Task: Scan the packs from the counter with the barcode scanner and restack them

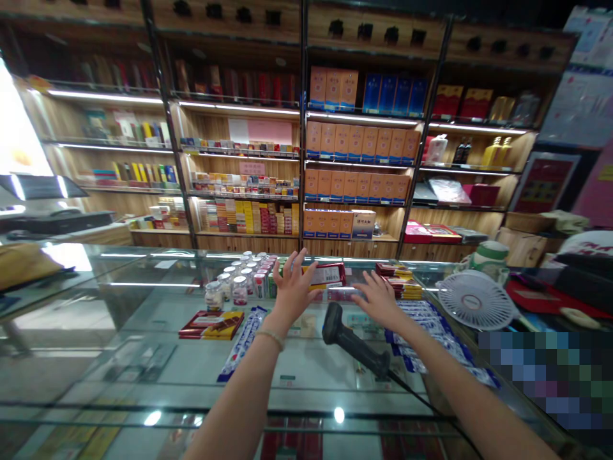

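Note:
My left hand [292,289] is over the glass counter, fingers spread. Right by its thumb and forefinger is a red and yellow chocolate bar [330,275], barcode side towards me; whether they touch it I cannot tell. My right hand [378,299] reaches forward with fingers apart and holds nothing. It is in front of a stack of similar chocolate bars [405,287]. Between my forearms lies a black barcode scanner [357,345], its cable running to the lower right. Left of my left wrist are more chocolate bars [211,324] and a blue-and-white strip of packets [243,344].
Several small white-lidded jars [239,281] stand behind my left hand. Blue-and-white packets [431,335] lie under my right forearm. A white fan [474,300] and a green-and-white jug [489,259] are at the right. Stocked shelves [301,160] line the wall beyond the glass counter [143,358].

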`<state>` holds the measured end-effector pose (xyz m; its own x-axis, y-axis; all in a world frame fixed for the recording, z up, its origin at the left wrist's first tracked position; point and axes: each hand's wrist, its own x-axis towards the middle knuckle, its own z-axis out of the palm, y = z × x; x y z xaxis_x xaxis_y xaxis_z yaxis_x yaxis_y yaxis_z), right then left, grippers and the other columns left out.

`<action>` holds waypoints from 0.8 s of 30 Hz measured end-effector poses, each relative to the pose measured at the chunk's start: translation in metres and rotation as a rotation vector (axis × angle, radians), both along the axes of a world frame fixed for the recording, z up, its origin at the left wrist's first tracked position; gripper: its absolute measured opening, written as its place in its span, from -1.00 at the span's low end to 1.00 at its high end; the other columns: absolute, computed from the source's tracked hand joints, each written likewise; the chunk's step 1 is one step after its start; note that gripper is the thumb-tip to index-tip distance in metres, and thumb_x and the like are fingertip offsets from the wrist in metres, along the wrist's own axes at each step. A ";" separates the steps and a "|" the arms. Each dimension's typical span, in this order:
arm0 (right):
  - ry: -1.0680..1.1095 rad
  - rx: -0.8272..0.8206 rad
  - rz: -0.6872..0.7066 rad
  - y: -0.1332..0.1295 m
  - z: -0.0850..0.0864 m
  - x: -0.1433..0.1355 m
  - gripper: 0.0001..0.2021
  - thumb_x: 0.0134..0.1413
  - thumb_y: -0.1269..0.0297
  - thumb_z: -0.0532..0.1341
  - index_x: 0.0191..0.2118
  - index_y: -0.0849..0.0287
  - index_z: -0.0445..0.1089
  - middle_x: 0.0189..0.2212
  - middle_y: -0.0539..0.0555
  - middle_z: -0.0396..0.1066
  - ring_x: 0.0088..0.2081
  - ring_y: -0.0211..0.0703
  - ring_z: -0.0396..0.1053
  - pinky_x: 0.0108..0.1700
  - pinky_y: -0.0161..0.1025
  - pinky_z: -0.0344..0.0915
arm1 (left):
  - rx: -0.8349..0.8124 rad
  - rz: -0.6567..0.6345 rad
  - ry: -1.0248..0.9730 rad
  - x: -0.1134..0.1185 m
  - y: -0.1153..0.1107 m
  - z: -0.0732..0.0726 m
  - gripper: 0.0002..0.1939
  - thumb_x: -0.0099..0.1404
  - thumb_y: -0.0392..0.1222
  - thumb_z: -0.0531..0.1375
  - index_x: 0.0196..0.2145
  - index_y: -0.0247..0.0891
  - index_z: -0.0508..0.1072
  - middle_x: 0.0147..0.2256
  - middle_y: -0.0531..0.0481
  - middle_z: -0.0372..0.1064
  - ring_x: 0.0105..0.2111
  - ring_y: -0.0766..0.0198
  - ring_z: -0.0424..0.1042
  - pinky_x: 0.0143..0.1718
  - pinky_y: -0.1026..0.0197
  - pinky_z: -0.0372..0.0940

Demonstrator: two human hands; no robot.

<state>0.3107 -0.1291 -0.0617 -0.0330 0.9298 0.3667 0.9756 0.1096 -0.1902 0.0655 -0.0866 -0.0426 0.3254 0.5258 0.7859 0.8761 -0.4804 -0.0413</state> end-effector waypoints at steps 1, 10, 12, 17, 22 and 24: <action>0.011 0.023 0.012 0.006 -0.001 0.003 -0.63 0.34 0.08 0.14 0.17 -0.06 0.47 0.43 0.15 0.09 0.46 0.19 -0.04 0.35 0.29 0.01 | 0.001 0.000 0.003 0.000 0.000 0.000 -0.28 0.04 0.00 0.49 0.16 -0.05 0.45 0.41 -0.23 0.05 0.38 -0.24 0.04 0.37 -0.39 -0.24; 0.197 0.177 0.178 0.035 -0.025 0.009 -0.70 0.20 0.11 0.28 0.03 -0.08 0.56 0.37 0.14 0.21 0.40 0.26 0.06 0.26 0.33 0.16 | 0.024 0.010 0.022 0.002 0.001 -0.003 -0.28 0.04 0.02 0.50 0.15 -0.06 0.46 0.41 -0.24 0.06 0.37 -0.22 0.06 0.36 -0.37 -0.25; 0.263 0.222 0.210 0.033 -0.024 0.010 -0.71 0.17 0.11 0.31 0.00 -0.06 0.56 0.36 0.14 0.23 0.39 0.24 0.08 0.26 0.34 0.15 | 0.026 0.003 0.016 0.004 0.001 -0.003 -0.30 0.05 0.03 0.49 0.15 -0.07 0.47 0.41 -0.24 0.07 0.37 -0.23 0.06 0.36 -0.37 -0.26; 0.407 0.350 0.302 0.017 -0.009 0.010 -0.71 0.12 0.08 0.34 -0.04 -0.01 0.52 0.34 0.13 0.25 0.38 0.20 0.08 0.32 0.34 0.08 | 0.048 -0.027 -0.007 0.009 -0.001 -0.001 -0.33 0.11 0.14 0.44 0.13 -0.12 0.48 0.39 -0.26 0.10 0.36 -0.25 0.07 0.36 -0.37 -0.27; 0.413 0.452 0.390 0.004 0.003 0.008 -0.72 0.15 0.03 0.33 -0.06 -0.01 0.48 0.33 0.13 0.26 0.38 0.18 0.07 0.34 0.33 0.05 | 0.081 -0.077 -0.003 0.018 -0.006 -0.001 -0.30 0.09 0.17 0.44 0.14 -0.11 0.47 0.38 -0.27 0.12 0.35 -0.22 0.09 0.37 -0.35 -0.28; 0.381 0.472 0.415 0.001 0.004 0.010 -0.71 0.17 0.01 0.32 -0.05 -0.02 0.48 0.33 0.13 0.25 0.39 0.17 0.06 0.35 0.32 0.02 | 0.086 -0.093 0.005 0.022 -0.009 -0.001 -0.30 0.09 0.16 0.44 0.15 -0.10 0.46 0.38 -0.27 0.12 0.35 -0.22 0.09 0.37 -0.34 -0.29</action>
<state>0.3204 -0.1279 -0.0575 -0.1385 0.6084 0.7814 0.7118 0.6098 -0.3486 0.0872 -0.0955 -0.0439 0.3741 0.4240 0.8248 0.8273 -0.5545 -0.0902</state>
